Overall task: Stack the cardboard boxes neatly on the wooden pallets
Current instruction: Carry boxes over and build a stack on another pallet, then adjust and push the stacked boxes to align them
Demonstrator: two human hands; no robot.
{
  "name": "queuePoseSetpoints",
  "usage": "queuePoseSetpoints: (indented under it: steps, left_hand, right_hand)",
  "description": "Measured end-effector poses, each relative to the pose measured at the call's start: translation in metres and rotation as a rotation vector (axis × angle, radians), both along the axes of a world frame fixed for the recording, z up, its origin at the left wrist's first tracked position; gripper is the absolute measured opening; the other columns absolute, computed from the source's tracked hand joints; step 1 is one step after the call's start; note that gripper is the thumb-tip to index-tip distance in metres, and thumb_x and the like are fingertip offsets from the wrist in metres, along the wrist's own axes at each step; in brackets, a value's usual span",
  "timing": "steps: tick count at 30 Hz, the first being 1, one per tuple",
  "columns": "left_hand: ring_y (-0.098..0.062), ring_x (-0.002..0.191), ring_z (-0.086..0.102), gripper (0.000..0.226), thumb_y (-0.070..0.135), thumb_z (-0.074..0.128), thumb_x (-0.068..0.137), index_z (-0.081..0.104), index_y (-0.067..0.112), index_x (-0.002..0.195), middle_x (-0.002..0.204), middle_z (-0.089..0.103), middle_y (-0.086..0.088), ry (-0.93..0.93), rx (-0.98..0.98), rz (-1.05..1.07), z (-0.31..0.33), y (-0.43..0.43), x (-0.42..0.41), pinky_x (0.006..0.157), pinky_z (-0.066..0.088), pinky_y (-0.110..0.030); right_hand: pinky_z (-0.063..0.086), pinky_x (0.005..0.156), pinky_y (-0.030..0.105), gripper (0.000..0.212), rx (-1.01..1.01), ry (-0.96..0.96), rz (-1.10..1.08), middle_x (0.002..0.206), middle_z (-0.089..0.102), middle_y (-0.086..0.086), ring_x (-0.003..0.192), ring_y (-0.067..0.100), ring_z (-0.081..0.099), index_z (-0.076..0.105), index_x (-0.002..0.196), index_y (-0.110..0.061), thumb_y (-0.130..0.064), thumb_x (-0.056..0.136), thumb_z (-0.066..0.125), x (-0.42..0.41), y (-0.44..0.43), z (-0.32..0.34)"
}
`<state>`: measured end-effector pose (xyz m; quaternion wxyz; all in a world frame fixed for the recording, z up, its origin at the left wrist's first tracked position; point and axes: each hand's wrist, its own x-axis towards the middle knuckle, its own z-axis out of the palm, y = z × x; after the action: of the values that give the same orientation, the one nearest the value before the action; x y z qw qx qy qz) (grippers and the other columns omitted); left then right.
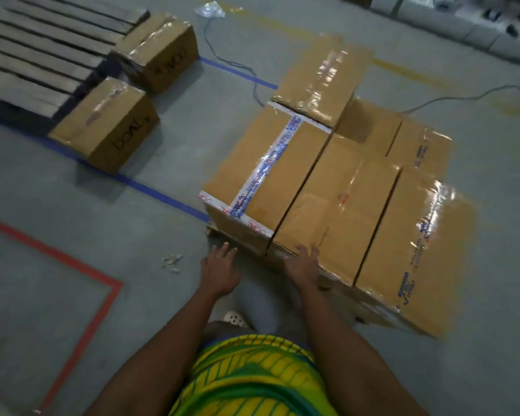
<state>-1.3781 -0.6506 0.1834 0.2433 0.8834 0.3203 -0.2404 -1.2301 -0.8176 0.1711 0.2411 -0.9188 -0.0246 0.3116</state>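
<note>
A block of several taped cardboard boxes [336, 187] stands on the grey floor right of centre, on a low base that shows only at its near corner [212, 232]. One smaller box [318, 79] lies on top at the back. My right hand [303, 264] rests flat on the near top edge of the middle box, fingers spread. My left hand [219, 267] hovers open just off the block's near left corner, holding nothing. A bare wooden pallet [39, 58] lies at the upper left. Two small boxes [108, 123] [159, 51] stand on the floor against its right side.
Blue tape lines [162, 196] run across the floor between the pallet and the block. A red tape corner [102, 295] marks the floor at lower left. Cables [228, 63] trail behind the boxes. Small debris [172, 262] lies by my left hand. Wrapped goods [463, 16] line the far right.
</note>
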Motion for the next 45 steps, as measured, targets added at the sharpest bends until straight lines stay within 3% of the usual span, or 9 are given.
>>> queuePoseSetpoints:
  steps: [5, 9, 13, 16, 19, 29, 35, 39, 45]
  left_hand:
    - [-0.032, 0.151, 0.019, 0.069, 0.038, 0.06, 0.093, 0.034, 0.024, 0.155, 0.166, 0.022, -0.005, -0.095, 0.118, 0.184, 0.016, 0.106, -0.029, 0.118, 0.023, -0.048]
    - [-0.033, 0.149, 0.022, 0.068, 0.037, 0.063, 0.091, 0.04, 0.022, 0.153, 0.164, 0.027, -0.007, -0.148, 0.145, 0.345, 0.013, 0.186, -0.04, 0.117, 0.024, -0.047]
    - [-0.034, 0.147, 0.027, 0.065, 0.032, 0.066, 0.088, 0.046, 0.02, 0.149, 0.162, 0.033, -0.008, -0.173, 0.139, 0.476, -0.004, 0.259, -0.051, 0.115, 0.028, -0.049]
    - [-0.033, 0.147, 0.028, 0.064, 0.031, 0.066, 0.088, 0.048, 0.021, 0.148, 0.161, 0.034, -0.007, -0.123, 0.102, 0.559, -0.013, 0.322, -0.056, 0.114, 0.028, -0.047]
    - [-0.032, 0.146, 0.029, 0.065, 0.038, 0.06, 0.086, 0.049, 0.023, 0.148, 0.16, 0.035, -0.007, -0.075, 0.082, 0.67, -0.009, 0.389, -0.064, 0.112, 0.031, -0.047]
    - [-0.027, 0.144, 0.03, 0.059, 0.028, 0.068, 0.09, 0.051, 0.023, 0.146, 0.156, 0.041, -0.006, -0.234, 0.011, 1.026, 0.008, 0.61, -0.024, 0.113, 0.03, -0.04]
    - [-0.03, 0.138, 0.036, 0.056, 0.034, 0.065, 0.093, 0.051, 0.022, 0.145, 0.151, 0.047, -0.006, -0.202, -0.031, 1.02, -0.049, 0.783, 0.006, 0.111, 0.034, -0.04]
    - [-0.033, 0.137, 0.039, 0.059, 0.033, 0.067, 0.092, 0.049, 0.021, 0.147, 0.15, 0.049, -0.009, -0.145, -0.154, 1.051, -0.08, 0.899, 0.021, 0.111, 0.031, -0.038]
    - [-0.034, 0.126, 0.055, 0.048, 0.028, 0.07, 0.09, 0.06, 0.015, 0.135, 0.136, 0.061, -0.014, -0.117, -0.298, 1.306, -0.139, 1.035, 0.044, 0.1, 0.044, -0.039]
  right_hand:
    - [0.033, 0.117, 0.04, 0.052, 0.133, -0.062, 0.173, 0.164, 0.024, 0.01, 0.146, 0.032, 0.031, 0.055, 0.142, -0.014, -0.023, 0.093, 0.067, -0.004, 0.122, 0.009]
    - [0.034, 0.111, 0.04, 0.041, 0.228, -0.145, 0.309, 0.139, 0.054, 0.016, 0.131, 0.035, 0.047, 0.064, 0.131, -0.011, -0.027, 0.094, 0.067, -0.001, 0.214, -0.004]
    - [0.039, 0.102, 0.041, 0.049, 0.269, -0.111, 0.375, 0.123, 0.065, 0.018, 0.117, 0.038, 0.057, 0.069, 0.122, -0.008, -0.042, 0.09, 0.054, -0.004, 0.311, -0.033]
    - [0.043, 0.1, 0.043, 0.056, 0.312, -0.092, 0.436, 0.118, 0.068, 0.019, 0.113, 0.037, 0.061, 0.071, 0.119, -0.006, -0.05, 0.091, 0.052, -0.004, 0.393, -0.057]
    - [0.044, 0.102, 0.046, 0.043, 0.267, 0.0, 0.473, 0.12, 0.067, 0.021, 0.116, 0.04, 0.059, 0.07, 0.12, -0.006, -0.039, 0.095, 0.063, 0.008, 0.485, -0.056]
    - [0.039, 0.106, 0.04, 0.034, 0.286, -0.018, 0.662, 0.127, 0.064, 0.016, 0.122, 0.036, 0.054, 0.069, 0.125, -0.013, -0.033, 0.097, 0.064, 0.045, 0.755, -0.007]
    - [0.039, 0.103, 0.036, 0.036, 0.247, -0.077, 0.857, 0.132, 0.062, 0.009, 0.126, 0.03, 0.05, 0.067, 0.128, -0.016, -0.038, 0.099, 0.061, 0.067, 0.912, -0.039]
    - [0.039, 0.102, 0.035, 0.038, 0.16, -0.068, 0.827, 0.135, 0.061, 0.009, 0.128, 0.029, 0.048, 0.066, 0.129, -0.017, -0.04, 0.1, 0.059, 0.092, 1.01, -0.054]
    - [0.034, 0.097, 0.03, 0.053, 0.042, -0.006, 0.777, 0.122, 0.068, 0.011, 0.118, 0.033, 0.057, 0.071, 0.12, -0.016, -0.056, 0.093, 0.049, 0.136, 1.153, -0.134]
